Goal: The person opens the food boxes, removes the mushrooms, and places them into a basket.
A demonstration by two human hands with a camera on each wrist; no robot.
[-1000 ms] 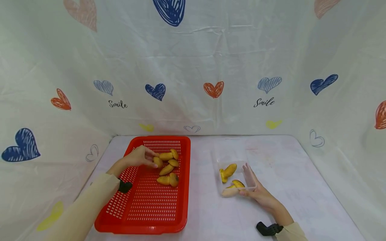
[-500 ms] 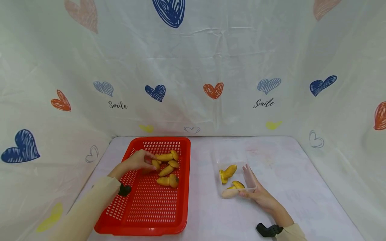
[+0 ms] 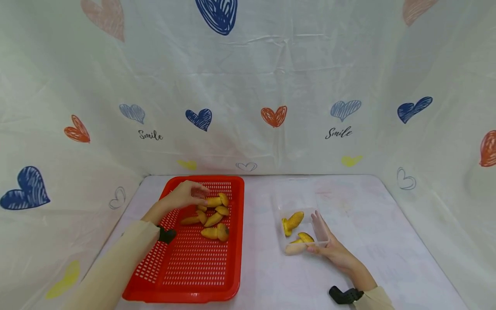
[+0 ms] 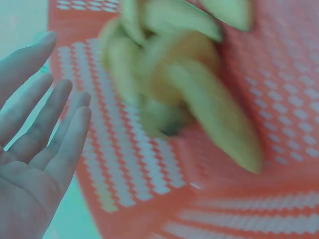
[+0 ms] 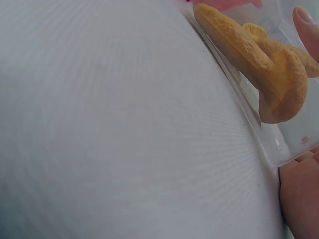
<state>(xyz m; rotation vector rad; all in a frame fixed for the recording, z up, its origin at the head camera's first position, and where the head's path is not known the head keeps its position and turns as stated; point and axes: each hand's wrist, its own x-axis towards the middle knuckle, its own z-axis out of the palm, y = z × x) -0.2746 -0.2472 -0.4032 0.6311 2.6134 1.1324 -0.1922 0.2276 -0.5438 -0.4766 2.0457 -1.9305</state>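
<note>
My left hand (image 3: 186, 194) hovers over the far part of a red plastic basket (image 3: 238, 241), beside a yellow mushroom (image 3: 214, 202). Its fingers are spread and hold nothing in the left wrist view. A long-stemmed mushroom (image 3: 190, 220) lies just below that hand, its cap against another mushroom (image 3: 214, 218). One more mushroom (image 3: 211, 233) lies nearer the front. On the right, my right hand (image 3: 332, 245) holds a clear plastic box (image 3: 282, 241) at its near right corner, fingers along the side wall. Inside are a mushroom (image 3: 294, 220) and a second mushroom (image 3: 306, 237).
Both containers stand on a white-covered table (image 3: 261, 258), with a strip of tabletop between them. A white curtain (image 3: 240, 77) printed with hearts rises behind and at the sides. Black wrist straps are on both arms; the right strap (image 3: 346, 295) rests close over the table.
The left hand has let go of a mushroom after shifting it left, and has lifted away towards the far end of the basket. The right hand and box have stayed in place.
</note>
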